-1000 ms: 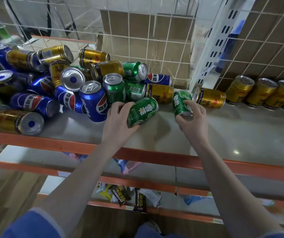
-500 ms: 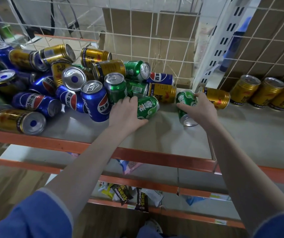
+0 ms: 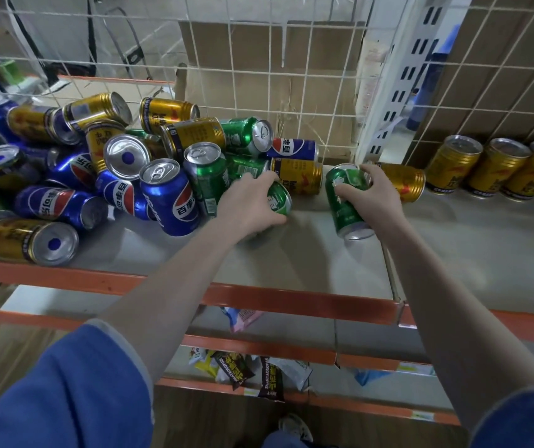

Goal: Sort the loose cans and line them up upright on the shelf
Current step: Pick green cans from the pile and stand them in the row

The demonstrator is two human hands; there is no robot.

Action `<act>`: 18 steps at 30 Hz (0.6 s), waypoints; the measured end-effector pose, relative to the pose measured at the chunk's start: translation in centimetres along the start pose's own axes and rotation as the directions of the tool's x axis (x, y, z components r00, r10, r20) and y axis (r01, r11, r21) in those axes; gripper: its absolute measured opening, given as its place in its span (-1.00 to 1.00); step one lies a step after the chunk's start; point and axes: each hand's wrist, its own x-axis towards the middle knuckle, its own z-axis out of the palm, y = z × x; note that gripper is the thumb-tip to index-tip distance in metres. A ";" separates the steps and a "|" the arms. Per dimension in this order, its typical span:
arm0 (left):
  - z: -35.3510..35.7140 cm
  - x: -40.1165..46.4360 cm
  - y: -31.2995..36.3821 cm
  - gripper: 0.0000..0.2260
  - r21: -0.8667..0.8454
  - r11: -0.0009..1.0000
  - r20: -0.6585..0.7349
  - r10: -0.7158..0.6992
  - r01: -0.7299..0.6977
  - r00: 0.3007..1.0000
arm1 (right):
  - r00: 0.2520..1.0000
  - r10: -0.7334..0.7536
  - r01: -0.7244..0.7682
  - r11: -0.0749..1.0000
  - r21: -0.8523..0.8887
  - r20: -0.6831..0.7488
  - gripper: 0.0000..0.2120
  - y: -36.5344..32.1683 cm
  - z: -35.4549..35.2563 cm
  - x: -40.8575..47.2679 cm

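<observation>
Centre frame, grey shelf [image 3: 307,253]: left hand [image 3: 249,205], arm extended, fingers curled over a lying green can [image 3: 279,199]. Right hand [image 3: 377,192], fingers clamped around a tilted green can [image 3: 344,202], glossy aluminium cylinder. Left of frame: heap of blue, gold, green cans [image 3: 104,166]. Right edge: gold cans [image 3: 498,169] upright in row.

Shop or stockroom setting is indicated. Orange-edged metal shelves [image 3: 291,295] are backed by white wire mesh [image 3: 259,76] and a slotted upright [image 3: 401,79]. Drink cans [image 3: 168,195] are piled in bulk, gold cans [image 3: 498,166] are lined upright, snack packets [image 3: 252,373] are stocked below, cardboard boxes [image 3: 291,85] are stacked behind.
</observation>
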 end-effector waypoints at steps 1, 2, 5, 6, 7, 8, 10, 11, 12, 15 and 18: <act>0.0 -0.2 -0.1 -0.34 -0.068 0.998 -0.031 -0.001 -0.001 1.000 | 1.000 -0.018 0.019 0.999 0.050 -0.015 -0.37 0.2 -0.1 -0.2; -0.1 -0.3 -0.1 -0.34 -0.145 0.989 -0.069 -0.007 -0.003 0.998 | 0.999 -0.038 0.040 0.995 0.095 -0.027 -0.36 0.4 -0.1 -0.4; -0.5 -0.6 0.0 -0.36 -0.335 0.942 -0.188 -0.053 -0.013 0.981 | 0.994 -0.097 0.104 0.975 0.195 -0.047 -0.33 0.5 -0.3 -1.0; -0.6 -0.8 0.0 -0.37 -0.377 0.926 -0.217 -0.074 -0.014 0.973 | 0.993 -0.114 0.121 0.966 0.227 -0.042 -0.31 0.4 -0.3 -1.3; -0.8 -1.1 0.0 -0.38 -0.414 0.910 -0.240 -0.098 -0.010 0.966 | 0.990 -0.134 0.138 0.957 0.254 -0.036 -0.28 0.4 -0.4 -1.5; -0.9 -1.3 -0.1 -0.38 -0.449 0.894 -0.261 -0.122 -0.008 0.958 | 0.987 -0.160 0.161 0.950 0.268 -0.028 -0.24 0.4 -0.5 -1.7; -1.3 -1.9 -0.4 -0.40 -0.515 0.857 -0.288 -0.164 -0.008 0.943 | 0.976 -0.218 0.211 0.940 0.268 -0.003 -0.19 0.6 -0.8 -2.1; -1.4 -2.2 -0.6 -0.40 -0.536 0.844 -0.292 -0.179 -0.006 0.939 | 0.970 -0.245 0.233 0.934 0.270 0.010 -0.17 0.7 -0.9 -2.4; -1.6 -2.5 -0.8 -0.40 -0.542 0.840 -0.292 -0.187 -0.001 0.938 | 0.964 -0.263 0.247 0.928 0.278 0.023 -0.16 0.8 -1.1 -2.6; -2.1 -3.4 -0.9 -0.39 -0.511 0.859 -0.275 -0.175 0.010 0.945 | 0.953 -0.298 0.268 0.918 0.293 0.062 -0.13 1.1 -1.9 -3.3; -2.7 -4.1 -1.0 -0.37 -0.393 0.919 -0.233 -0.109 0.009 0.966 | 0.945 -0.312 0.291 0.939 0.182 0.100 -0.17 1.1 -2.7 -4.0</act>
